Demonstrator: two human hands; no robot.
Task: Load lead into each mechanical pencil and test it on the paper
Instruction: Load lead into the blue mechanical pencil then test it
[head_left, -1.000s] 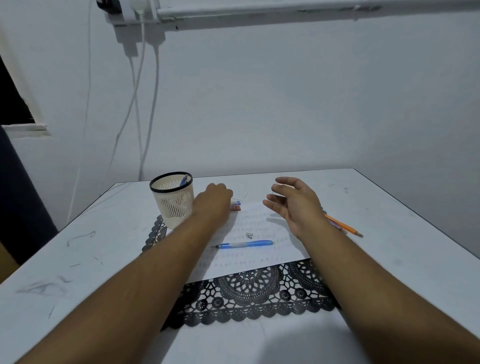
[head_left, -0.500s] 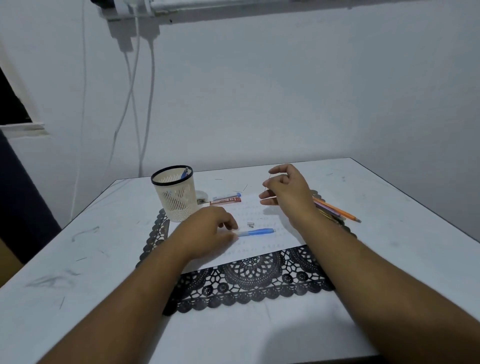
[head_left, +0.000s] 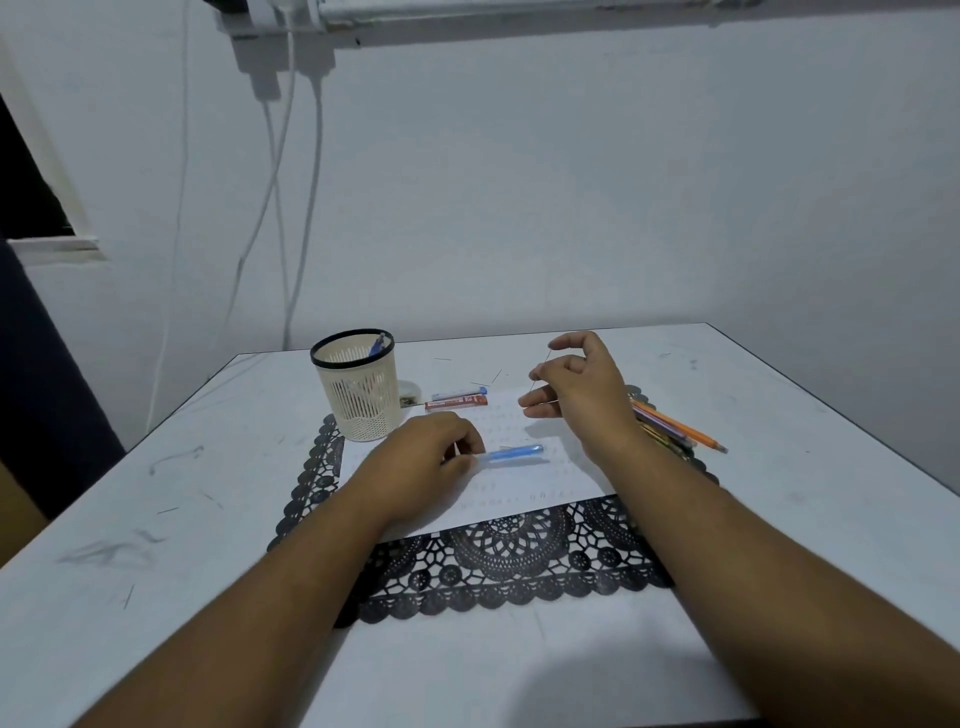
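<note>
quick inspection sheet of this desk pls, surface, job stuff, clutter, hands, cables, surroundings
surface: white table with grey scuffs; black lace mat on it, paper on the mat.
job's things: blue pencil lying on the paper; thin lead held above it; red lead case and clear lead tube at the paper's far edge.
clutter: mesh cup with a pen inside; bundle of pencils right of the paper; stray leads on the table.
grippers: left hand grips the blue pencil's end; right hand pinches the lead.
cables: white cables hanging down the wall from a socket.
surroundings: plain white wall; dark opening at left.
</note>
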